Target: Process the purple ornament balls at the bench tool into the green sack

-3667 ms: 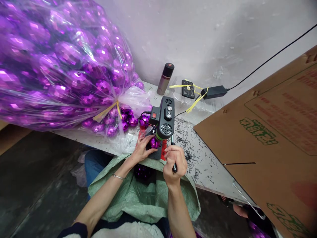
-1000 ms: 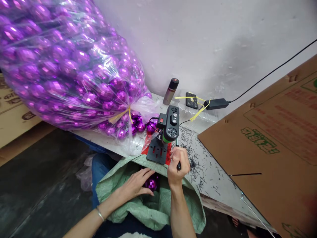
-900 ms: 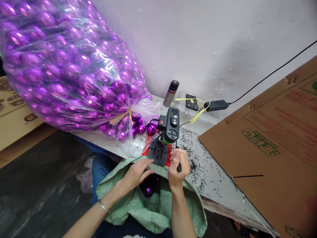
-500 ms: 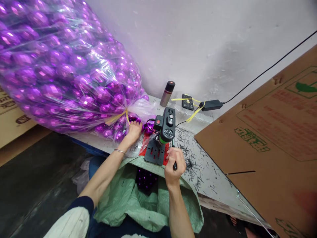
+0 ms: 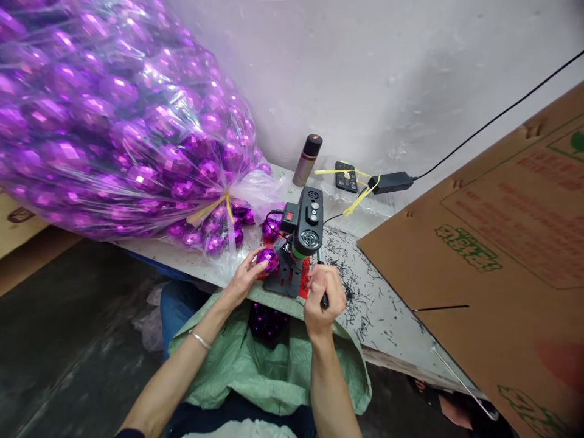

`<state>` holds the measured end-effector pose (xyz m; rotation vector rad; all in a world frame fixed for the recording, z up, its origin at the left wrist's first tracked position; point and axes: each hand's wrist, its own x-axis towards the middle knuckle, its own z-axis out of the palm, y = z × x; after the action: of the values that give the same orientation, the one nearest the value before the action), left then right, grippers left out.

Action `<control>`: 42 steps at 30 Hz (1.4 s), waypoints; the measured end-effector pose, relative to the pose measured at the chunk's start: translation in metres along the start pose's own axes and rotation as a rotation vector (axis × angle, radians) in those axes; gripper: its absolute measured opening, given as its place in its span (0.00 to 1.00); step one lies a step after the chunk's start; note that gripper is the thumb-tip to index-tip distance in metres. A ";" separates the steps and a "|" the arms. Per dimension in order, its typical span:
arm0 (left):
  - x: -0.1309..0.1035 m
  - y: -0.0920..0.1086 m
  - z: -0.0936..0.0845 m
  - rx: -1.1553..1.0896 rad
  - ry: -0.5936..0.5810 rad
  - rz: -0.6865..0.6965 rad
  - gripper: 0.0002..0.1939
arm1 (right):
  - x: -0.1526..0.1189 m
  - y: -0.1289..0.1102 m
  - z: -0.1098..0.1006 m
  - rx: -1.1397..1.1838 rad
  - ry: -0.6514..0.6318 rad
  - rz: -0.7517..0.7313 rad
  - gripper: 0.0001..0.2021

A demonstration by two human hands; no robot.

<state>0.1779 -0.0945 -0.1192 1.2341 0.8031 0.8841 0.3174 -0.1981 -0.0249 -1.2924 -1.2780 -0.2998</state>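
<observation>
Between the fingers of my left hand [image 5: 244, 275] is a shiny purple faceted ball [image 5: 267, 260], held just left of a small black bench drill press [image 5: 309, 222]. My right hand [image 5: 325, 293] is wrapped round the press's black-tipped lever handle [image 5: 324, 300]. The drill's slotted black base [image 5: 281, 283] stands on a red sheet [image 5: 304, 277]. Another purple ball [image 5: 271, 229] lies behind the drill's switch box. In my lap, a green woven sack [image 5: 301, 359] gapes beneath the table edge, with purple balls [image 5: 267, 320] inside.
A huge clear bag of purple balls [image 5: 114, 134] fills the left. Black shavings litter the white table [image 5: 383, 313]. Behind the drill stand a spray can [image 5: 307, 160], a dark phone-like object [image 5: 346, 177] and a power adapter [image 5: 392, 182]. A cardboard box [image 5: 493, 243] borders the right.
My left hand has come from the loose balls by the bag's neck toward the drill base, now with a purple ball. The right hand stays on the lever.
</observation>
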 end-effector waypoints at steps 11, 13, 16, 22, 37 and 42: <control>-0.001 -0.027 0.029 0.584 0.094 0.288 0.26 | -0.001 0.000 -0.004 -0.019 -0.045 -0.037 0.13; 0.000 -0.027 0.029 0.673 0.068 0.342 0.26 | -0.001 0.000 -0.004 -0.021 -0.050 -0.036 0.13; 0.004 -0.027 0.032 0.727 0.045 0.402 0.26 | -0.002 0.000 -0.005 -0.028 -0.056 -0.041 0.13; 0.013 -0.035 0.044 0.704 0.074 0.428 0.25 | -0.001 -0.001 -0.005 -0.029 -0.054 -0.050 0.13; 0.011 -0.045 0.044 0.699 0.088 0.444 0.27 | -0.036 0.028 0.009 -0.021 -0.004 -0.101 0.12; 0.010 -0.046 0.044 0.702 0.088 0.438 0.28 | -0.039 0.033 0.011 0.018 0.013 -0.110 0.11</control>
<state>0.2275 -0.1095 -0.1578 2.0534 0.9725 1.0491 0.3232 -0.1960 -0.0769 -1.2057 -1.3403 -0.3730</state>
